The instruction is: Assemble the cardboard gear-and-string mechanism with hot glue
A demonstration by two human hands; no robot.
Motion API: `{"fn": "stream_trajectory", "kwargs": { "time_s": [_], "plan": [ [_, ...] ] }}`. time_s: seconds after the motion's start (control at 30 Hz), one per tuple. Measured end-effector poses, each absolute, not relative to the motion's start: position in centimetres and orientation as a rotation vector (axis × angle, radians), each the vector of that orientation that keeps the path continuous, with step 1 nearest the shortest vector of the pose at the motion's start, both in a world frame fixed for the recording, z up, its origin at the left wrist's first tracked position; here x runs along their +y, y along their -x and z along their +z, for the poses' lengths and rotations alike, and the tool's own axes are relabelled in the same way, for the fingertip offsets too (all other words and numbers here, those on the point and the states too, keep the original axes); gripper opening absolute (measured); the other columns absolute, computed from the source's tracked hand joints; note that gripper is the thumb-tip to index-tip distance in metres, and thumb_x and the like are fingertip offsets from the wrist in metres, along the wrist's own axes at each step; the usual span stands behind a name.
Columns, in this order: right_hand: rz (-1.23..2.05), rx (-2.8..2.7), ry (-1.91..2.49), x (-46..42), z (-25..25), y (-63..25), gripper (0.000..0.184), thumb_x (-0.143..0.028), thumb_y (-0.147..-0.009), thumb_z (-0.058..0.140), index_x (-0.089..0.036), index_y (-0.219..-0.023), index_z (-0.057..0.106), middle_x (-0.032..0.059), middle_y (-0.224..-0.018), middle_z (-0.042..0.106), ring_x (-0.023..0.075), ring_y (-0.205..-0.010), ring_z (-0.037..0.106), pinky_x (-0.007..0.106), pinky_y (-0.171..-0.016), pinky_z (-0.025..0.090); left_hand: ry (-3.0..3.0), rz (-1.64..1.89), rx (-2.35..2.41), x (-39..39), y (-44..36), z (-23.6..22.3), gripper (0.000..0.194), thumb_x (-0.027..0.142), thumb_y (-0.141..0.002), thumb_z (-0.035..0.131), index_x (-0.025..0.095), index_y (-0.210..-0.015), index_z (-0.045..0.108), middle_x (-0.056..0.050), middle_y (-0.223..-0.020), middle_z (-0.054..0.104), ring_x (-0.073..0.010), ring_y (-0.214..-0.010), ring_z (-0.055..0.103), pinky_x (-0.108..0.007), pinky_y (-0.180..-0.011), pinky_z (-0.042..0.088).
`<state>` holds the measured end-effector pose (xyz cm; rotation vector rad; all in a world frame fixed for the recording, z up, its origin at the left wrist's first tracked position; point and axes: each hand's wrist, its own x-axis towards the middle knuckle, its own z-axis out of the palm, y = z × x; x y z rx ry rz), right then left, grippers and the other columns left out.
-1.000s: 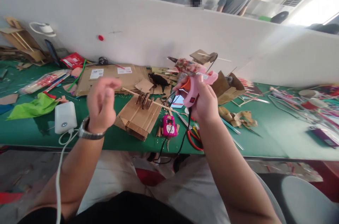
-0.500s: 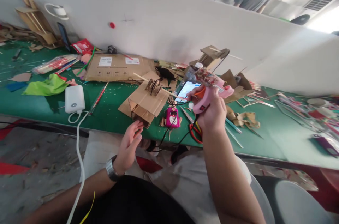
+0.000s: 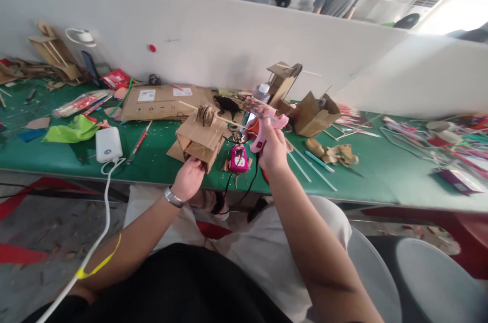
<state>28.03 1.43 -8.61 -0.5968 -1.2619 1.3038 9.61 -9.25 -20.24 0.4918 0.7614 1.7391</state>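
My right hand (image 3: 275,149) is closed around the handle of a pink hot glue gun (image 3: 263,132), held above the table with its nozzle toward the left. A black cord hangs from its handle. My left hand (image 3: 189,179) grips the near open end of a cardboard box (image 3: 204,135); its fingers reach into the opening and are mostly hidden. On top of the box sits a cardboard spool (image 3: 206,116) with a wooden stick (image 3: 227,120) running through it. Just right of the box lies a magenta power socket (image 3: 238,159).
A white power bank (image 3: 109,144) with a cable is at the left. Flat cardboard (image 3: 163,104) lies behind the box. A bottle (image 3: 262,92), a small cardboard carton (image 3: 316,113) and clear glue sticks (image 3: 320,170) are to the right. A white partition (image 3: 213,38) runs along the back.
My left hand came down from above the table to the box's near end and its fingers went into the opening. The glue gun stayed in my right hand. The view also shifted.
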Motion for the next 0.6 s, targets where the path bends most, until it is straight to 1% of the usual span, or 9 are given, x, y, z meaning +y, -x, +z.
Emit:
{"fn": "stream_trajectory", "kwargs": {
  "time_s": [0.07,0.13,0.3,0.47,0.6],
  "plan": [
    [1.313,-1.247,0.569,1.5,-8.6,-28.3,0.039,-0.066,-0.092,0.075,-0.026,-0.092,0.077,0.0030,-0.086,0.074,0.0212,-0.077,0.072,0.036,-0.063,0.057,-0.495,1.741,0.773,-9.1,-9.6,-20.5,0.017,0.027,-0.080,0.083,0.022,-0.090,0.070,-0.005,-0.101,0.078,-0.0193,-0.094,0.071,-0.032,-0.077,0.054],
    [1.326,-1.236,0.542,1.6,-8.5,-28.6,0.039,-0.065,-0.090,0.078,-0.026,-0.090,0.078,0.0024,-0.087,0.073,0.0191,-0.073,0.071,0.034,-0.061,0.055,-0.503,1.744,0.793,-8.8,-9.5,-20.8,0.021,0.033,-0.081,0.087,0.022,-0.089,0.071,-0.005,-0.100,0.078,-0.0194,-0.092,0.072,-0.032,-0.076,0.054],
    [1.343,-1.213,0.527,1.5,-8.2,-29.7,0.041,-0.066,-0.088,0.081,-0.026,-0.092,0.079,0.0012,-0.090,0.074,0.0161,-0.068,0.067,0.034,-0.063,0.055,-0.501,1.733,0.863,-7.3,-9.0,-21.2,0.030,0.043,-0.082,0.092,0.021,-0.091,0.075,-0.005,-0.094,0.079,-0.0218,-0.092,0.074,-0.035,-0.080,0.055],
    [1.277,-1.191,0.574,1.3,-7.9,-31.1,0.042,-0.067,-0.087,0.080,-0.025,-0.091,0.076,0.0022,-0.090,0.074,0.0178,-0.069,0.067,0.036,-0.063,0.056,-0.466,1.756,0.916,-5.6,-8.5,-21.3,0.031,0.043,-0.084,0.090,0.018,-0.095,0.075,-0.005,-0.091,0.079,-0.0229,-0.093,0.075,-0.036,-0.086,0.056],
    [1.170,-1.183,0.605,2.0,-7.5,-32.8,0.044,-0.069,-0.087,0.076,-0.025,-0.090,0.074,0.0056,-0.090,0.075,0.0239,-0.081,0.074,0.040,-0.068,0.060,-0.438,1.863,0.932,-5.6,-7.7,-20.7,0.031,0.046,-0.086,0.087,0.020,-0.098,0.074,-0.003,-0.093,0.079,-0.0210,-0.092,0.074,-0.036,-0.090,0.057]
  ]
}}
